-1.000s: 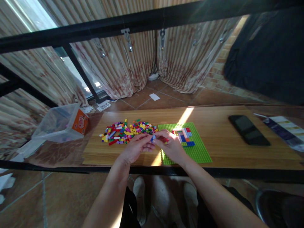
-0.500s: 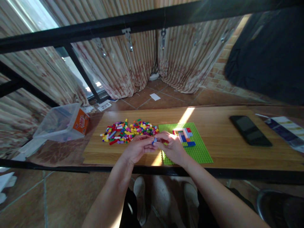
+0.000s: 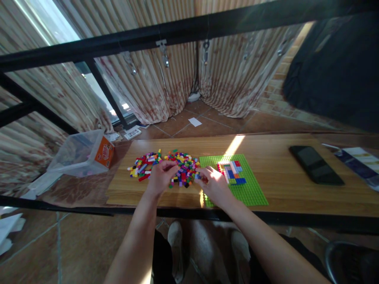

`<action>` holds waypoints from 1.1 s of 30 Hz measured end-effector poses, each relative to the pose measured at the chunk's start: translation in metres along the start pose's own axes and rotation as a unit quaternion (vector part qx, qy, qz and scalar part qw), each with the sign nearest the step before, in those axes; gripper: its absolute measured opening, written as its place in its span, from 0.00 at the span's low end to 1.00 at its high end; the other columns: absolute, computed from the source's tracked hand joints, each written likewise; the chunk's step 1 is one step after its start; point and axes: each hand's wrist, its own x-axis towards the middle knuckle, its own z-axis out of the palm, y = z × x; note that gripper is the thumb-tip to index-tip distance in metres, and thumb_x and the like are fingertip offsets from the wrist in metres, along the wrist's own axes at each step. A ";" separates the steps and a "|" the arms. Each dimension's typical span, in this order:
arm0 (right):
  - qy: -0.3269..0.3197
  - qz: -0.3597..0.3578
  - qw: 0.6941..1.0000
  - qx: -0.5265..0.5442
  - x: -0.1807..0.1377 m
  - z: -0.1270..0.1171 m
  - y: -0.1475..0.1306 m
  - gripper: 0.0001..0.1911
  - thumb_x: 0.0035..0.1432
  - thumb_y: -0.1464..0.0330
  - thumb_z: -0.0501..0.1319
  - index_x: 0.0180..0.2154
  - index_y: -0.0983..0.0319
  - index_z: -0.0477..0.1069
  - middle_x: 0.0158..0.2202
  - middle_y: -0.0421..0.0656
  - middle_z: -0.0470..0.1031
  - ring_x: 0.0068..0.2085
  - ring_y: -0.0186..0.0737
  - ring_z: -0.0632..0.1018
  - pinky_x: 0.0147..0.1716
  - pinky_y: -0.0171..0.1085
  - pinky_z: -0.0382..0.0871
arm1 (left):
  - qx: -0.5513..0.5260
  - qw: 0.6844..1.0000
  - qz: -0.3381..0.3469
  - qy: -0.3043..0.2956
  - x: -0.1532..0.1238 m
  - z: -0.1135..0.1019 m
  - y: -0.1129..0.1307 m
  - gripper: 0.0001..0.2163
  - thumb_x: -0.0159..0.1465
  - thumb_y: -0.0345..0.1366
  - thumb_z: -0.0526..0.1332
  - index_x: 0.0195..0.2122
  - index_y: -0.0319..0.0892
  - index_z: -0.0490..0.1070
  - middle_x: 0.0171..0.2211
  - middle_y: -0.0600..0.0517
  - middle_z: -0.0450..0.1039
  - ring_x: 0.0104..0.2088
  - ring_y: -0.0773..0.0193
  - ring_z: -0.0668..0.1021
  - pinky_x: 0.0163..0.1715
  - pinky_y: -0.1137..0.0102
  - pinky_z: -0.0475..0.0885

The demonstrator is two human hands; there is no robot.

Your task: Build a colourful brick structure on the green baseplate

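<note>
My left hand (image 3: 161, 177) hovers over the loose pile of toy building bricks (image 3: 185, 170), thumb and forefinger slightly apart with nothing visible between them. Fingers of my right hand (image 3: 215, 185) are pinched at the pile's right side, by the left edge of the green baseplate (image 3: 251, 193). A small light blue brick (image 3: 196, 177) shows at those fingertips. On the baseplate, right of my right hand, sits a flat build of blue, white, red and orange bricks (image 3: 232, 173). My right hand covers part of the plate's left side.
A wooden table (image 3: 278, 169) carries everything, with a black phone (image 3: 315, 163) and a printed leaflet (image 3: 359, 163) toward its right end. Left of the table stands a clear plastic tub (image 3: 77, 154) with an orange label. A dark rail runs along the near edge.
My hands, together at a small blue brick before, have parted. The left has moved left over the pile; the right stays near the baseplate's edge. More of the pile shows between them.
</note>
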 end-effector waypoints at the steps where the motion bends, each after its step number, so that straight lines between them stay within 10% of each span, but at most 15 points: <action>1: -0.003 0.001 1.000 -0.018 -0.001 0.002 0.002 0.12 0.57 0.71 0.62 0.45 0.63 0.74 0.37 0.47 0.75 0.36 0.42 0.76 0.38 0.41 0.73 | 0.073 0.996 0.039 0.027 0.001 -0.001 -0.003 0.07 0.54 0.34 0.67 0.34 0.39 0.76 0.31 0.49 0.78 0.33 0.61 0.79 0.39 0.67 0.74; 6: 0.009 -0.009 0.999 -0.032 -0.001 0.010 0.009 0.11 0.58 0.73 0.59 0.43 0.63 0.73 0.37 0.47 0.74 0.36 0.43 0.76 0.38 0.41 0.73 | 0.261 0.956 0.127 0.049 0.002 0.004 -0.011 0.10 0.55 0.31 0.65 0.39 0.44 0.77 0.39 0.48 0.79 0.39 0.56 0.79 0.47 0.62 0.71; 25: -0.014 -0.020 0.994 0.108 0.001 0.015 0.003 0.15 0.56 0.78 0.57 0.44 0.61 0.71 0.41 0.46 0.73 0.38 0.39 0.78 0.39 0.39 0.76 | 0.359 0.918 0.142 0.085 0.012 -0.011 -0.013 0.18 0.60 0.25 0.52 0.48 0.38 0.75 0.47 0.43 0.77 0.49 0.52 0.77 0.53 0.60 0.69; 33: 0.002 -0.062 0.996 0.063 -0.001 0.008 0.005 0.15 0.60 0.75 0.55 0.47 0.59 0.70 0.45 0.48 0.74 0.43 0.43 0.78 0.43 0.43 0.75 | 0.331 0.890 0.063 0.308 0.032 -0.078 -0.023 0.18 0.61 0.33 0.55 0.50 0.37 0.74 0.45 0.40 0.78 0.47 0.50 0.78 0.51 0.58 0.70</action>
